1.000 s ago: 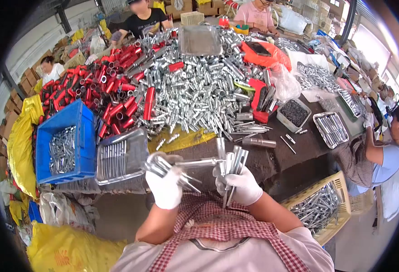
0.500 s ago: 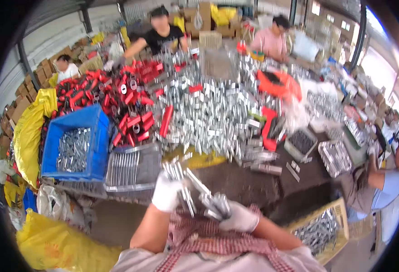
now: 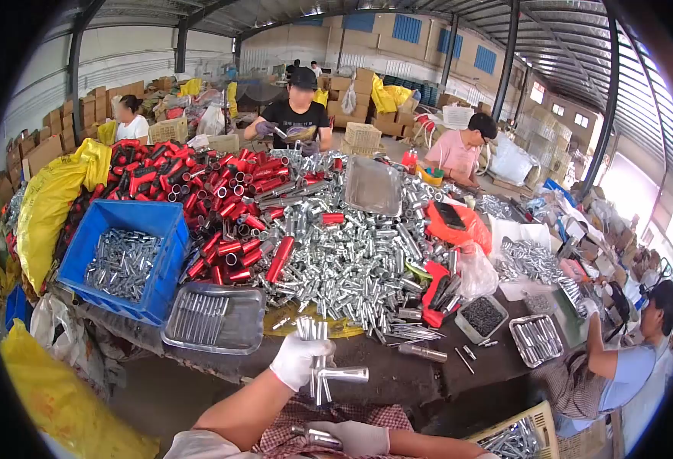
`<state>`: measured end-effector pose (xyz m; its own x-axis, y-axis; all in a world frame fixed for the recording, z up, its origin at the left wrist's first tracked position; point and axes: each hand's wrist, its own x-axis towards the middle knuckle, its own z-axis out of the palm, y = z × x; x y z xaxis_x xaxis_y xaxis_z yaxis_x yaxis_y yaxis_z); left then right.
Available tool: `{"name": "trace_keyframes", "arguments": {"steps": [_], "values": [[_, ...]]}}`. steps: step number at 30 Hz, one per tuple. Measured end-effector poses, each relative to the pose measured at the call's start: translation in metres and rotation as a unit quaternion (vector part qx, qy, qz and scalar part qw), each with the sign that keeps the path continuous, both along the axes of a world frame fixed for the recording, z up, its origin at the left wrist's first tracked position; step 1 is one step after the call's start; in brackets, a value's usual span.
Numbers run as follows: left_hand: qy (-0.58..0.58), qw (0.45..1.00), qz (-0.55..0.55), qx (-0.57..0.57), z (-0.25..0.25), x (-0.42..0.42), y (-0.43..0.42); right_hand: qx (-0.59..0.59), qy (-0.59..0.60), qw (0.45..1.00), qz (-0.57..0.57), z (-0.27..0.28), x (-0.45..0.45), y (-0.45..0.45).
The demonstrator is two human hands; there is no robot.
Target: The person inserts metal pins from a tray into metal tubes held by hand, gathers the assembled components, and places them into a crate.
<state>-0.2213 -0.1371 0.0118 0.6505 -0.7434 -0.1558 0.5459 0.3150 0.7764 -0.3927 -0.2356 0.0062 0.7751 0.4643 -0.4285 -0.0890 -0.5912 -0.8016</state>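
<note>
My left hand [image 3: 294, 361], in a white glove, is closed round several shiny metal tubes [image 3: 315, 330]. One thicker tube [image 3: 344, 374] lies crosswise among them, its end pointing right. Low against the checked apron [image 3: 275, 432], my right hand [image 3: 361, 437], also gloved, is closed on a metal tube or tubes [image 3: 317, 437]; the exact number is hidden. Ahead of both hands spreads a large heap of silvery metal tubes [image 3: 336, 260] on the dark table [image 3: 382, 375]. A clear plastic tray [image 3: 241, 321] with a row of thin metal rods stands left of my left hand.
A blue crate [image 3: 164, 264] of small metal parts stands at the left, before a pile of red tool housings [image 3: 222, 199]. At the right are a tub of dark screws [image 3: 483, 315], a metal tray of tubes [image 3: 535, 340] and a yellow basket [image 3: 547, 428]. Co-workers sit around.
My view has tilted upward. My right hand has moved down to the apron, away from my left hand. Fewer metal pieces show in it now. The left hand still grips its tubes.
</note>
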Motion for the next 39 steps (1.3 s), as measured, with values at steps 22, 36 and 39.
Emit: {"name": "trace_keyframes", "arguments": {"steps": [22,36,39], "values": [[0.201,0.979,-0.005,0.031,-0.056,0.027,-0.027,0.191,-0.170,0.838,-0.483,-0.005,0.025,-0.119],[0.212,0.975,-0.036,0.052,-0.081,0.003,-0.059,-0.485,-0.124,0.798,-0.334,-0.001,0.096,-0.132],[0.213,0.975,-0.039,0.050,-0.080,0.001,-0.059,-0.498,-0.123,0.790,-0.336,0.001,0.098,-0.128]]}}
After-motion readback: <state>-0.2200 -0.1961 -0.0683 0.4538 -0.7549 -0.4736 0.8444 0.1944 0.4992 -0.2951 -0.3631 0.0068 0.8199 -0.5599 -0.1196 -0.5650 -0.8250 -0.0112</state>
